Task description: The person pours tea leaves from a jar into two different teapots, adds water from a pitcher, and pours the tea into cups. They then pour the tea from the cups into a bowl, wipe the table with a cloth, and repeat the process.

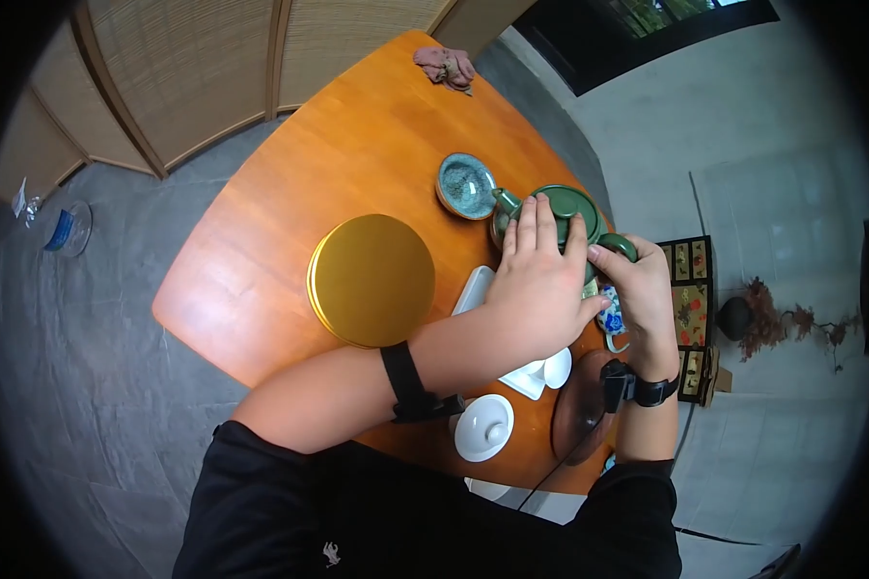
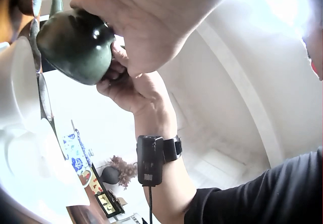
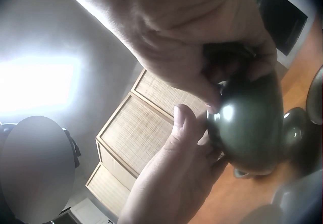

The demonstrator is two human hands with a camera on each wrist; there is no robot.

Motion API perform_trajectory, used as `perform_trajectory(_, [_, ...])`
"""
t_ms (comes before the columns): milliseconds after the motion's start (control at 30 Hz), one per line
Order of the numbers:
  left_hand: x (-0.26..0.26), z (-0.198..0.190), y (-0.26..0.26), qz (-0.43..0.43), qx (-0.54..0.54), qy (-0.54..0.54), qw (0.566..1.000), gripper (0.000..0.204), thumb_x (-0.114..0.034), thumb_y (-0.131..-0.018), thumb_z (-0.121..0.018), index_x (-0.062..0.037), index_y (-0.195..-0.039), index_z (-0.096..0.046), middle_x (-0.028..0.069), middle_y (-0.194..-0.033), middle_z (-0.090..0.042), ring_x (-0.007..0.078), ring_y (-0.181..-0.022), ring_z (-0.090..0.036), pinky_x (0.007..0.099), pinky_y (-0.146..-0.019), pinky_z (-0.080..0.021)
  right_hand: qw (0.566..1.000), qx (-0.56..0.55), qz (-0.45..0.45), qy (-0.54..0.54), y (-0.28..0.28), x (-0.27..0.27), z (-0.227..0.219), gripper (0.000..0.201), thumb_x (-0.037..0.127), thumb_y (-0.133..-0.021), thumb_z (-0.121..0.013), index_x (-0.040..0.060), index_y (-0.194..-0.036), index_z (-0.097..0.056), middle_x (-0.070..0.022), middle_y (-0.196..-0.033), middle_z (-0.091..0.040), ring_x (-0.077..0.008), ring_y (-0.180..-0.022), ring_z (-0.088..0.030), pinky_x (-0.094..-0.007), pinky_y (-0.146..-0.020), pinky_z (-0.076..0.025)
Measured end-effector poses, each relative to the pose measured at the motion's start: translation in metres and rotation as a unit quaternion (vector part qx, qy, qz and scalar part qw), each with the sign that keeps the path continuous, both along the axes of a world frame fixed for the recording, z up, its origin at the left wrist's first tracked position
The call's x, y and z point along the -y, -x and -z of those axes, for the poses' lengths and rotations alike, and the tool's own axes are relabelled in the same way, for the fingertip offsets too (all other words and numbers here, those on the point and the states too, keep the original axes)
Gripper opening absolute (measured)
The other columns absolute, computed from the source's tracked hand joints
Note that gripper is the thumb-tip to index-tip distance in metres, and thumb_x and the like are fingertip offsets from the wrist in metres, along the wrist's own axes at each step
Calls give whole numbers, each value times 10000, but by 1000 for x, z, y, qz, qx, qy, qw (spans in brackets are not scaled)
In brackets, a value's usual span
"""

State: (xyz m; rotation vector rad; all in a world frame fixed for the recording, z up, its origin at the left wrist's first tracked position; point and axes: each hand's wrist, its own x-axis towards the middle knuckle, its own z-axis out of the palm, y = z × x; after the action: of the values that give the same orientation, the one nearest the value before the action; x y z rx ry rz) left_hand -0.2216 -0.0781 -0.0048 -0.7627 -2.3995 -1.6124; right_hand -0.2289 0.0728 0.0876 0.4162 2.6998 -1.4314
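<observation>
A green teapot (image 1: 562,200) is at the table's right side, its spout beside the rim of a blue-green bowl (image 1: 466,186). My left hand (image 1: 545,289) lies across the lid with its fingers extended. With curled fingers and thumb, my right hand (image 1: 644,285) grips the handle. The left wrist view has the rounded pot body (image 2: 78,47) below my left hand (image 2: 146,27), and my right hand (image 2: 133,90) behind it. In the right wrist view my right hand (image 3: 197,37) is above the pot (image 3: 247,123), my left hand (image 3: 171,163) beyond. Whether liquid flows is hidden.
A round gold tin (image 1: 373,280) stands left of the hands. Nearer my body are a white lidded bowl (image 1: 483,427), a white tray (image 1: 474,292), a blue-and-white cup (image 1: 610,314) and a dark brown oval piece (image 1: 581,410). A crumpled cloth (image 1: 444,68) lies at the far corner.
</observation>
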Motion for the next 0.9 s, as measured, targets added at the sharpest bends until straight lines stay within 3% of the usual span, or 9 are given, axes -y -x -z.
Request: perform_trajectory(900, [4,-6,-2,-12,22,-15,1000,866,-378,-929,-689,141,-1499,-295,524,-1482,-204,651,-1447,-160,617,-1201,-206,992,-30,-48,-117,2,14,-11,169,89,-860,-801,-54,-867,-710,-41,-742,-698,-59,-650,-589,-237,-572,-473])
